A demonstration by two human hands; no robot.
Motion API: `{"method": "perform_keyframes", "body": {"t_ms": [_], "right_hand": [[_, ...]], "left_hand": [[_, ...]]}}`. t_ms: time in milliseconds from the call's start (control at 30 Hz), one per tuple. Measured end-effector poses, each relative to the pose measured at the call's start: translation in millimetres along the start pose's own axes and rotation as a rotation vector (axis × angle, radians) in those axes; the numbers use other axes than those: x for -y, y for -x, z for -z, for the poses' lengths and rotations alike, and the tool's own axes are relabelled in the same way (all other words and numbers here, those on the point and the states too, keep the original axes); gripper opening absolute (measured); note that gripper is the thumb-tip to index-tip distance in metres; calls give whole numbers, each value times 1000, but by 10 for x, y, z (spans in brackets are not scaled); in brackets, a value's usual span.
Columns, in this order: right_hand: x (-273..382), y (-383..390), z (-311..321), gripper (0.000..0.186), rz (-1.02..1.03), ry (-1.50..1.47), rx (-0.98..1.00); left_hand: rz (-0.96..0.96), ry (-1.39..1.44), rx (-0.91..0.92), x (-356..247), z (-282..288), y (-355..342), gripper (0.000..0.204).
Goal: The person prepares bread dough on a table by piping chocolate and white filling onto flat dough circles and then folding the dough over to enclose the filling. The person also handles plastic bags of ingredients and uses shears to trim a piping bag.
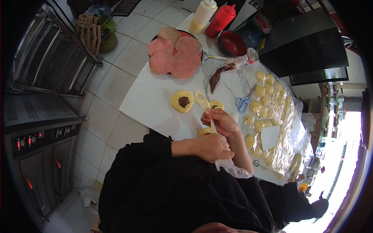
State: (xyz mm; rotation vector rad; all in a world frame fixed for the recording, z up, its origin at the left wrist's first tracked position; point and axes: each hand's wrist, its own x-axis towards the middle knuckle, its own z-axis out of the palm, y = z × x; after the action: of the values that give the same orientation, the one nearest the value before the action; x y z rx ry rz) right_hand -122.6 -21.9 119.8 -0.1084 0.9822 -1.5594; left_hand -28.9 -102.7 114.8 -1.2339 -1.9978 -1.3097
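My right hand [222, 122] is closed around a clear plastic piping bag [201, 101], just behind the pale yellow filling at its tip. Lower down, my left hand [216, 148] is a fist around the twisted bag, with its loose end [235, 170] hanging below. Left of the bag tip lies a flat yellow dough round with a dab of chocolate filling [184, 101]. A second dough round [216, 104] sits just beyond my right hand, partly covered by the bag. A third dough round [204, 132] is mostly hidden behind my left hand.
A plate of pink meat slices [182, 62] stands at the far left. Beyond are a white squeeze bottle [203, 17], red squeeze bottle [220, 21] and red bowl [232, 43]. Right of centre lie a chocolate piping bag [220, 76], blue scissors [242, 104] and plastic-covered dough balls [268, 93].
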Motion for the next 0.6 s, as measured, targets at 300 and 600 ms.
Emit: {"method": "perform_keyframes", "body": {"t_ms": [300, 600], "right_hand": [[-34, -352, 26, 24, -131, 172, -109], [-136, -623, 34, 27, -231, 548, -409]], "left_hand": [[157, 95, 85, 59, -31, 92, 11], [245, 191, -7, 181, -4, 113, 11]]}}
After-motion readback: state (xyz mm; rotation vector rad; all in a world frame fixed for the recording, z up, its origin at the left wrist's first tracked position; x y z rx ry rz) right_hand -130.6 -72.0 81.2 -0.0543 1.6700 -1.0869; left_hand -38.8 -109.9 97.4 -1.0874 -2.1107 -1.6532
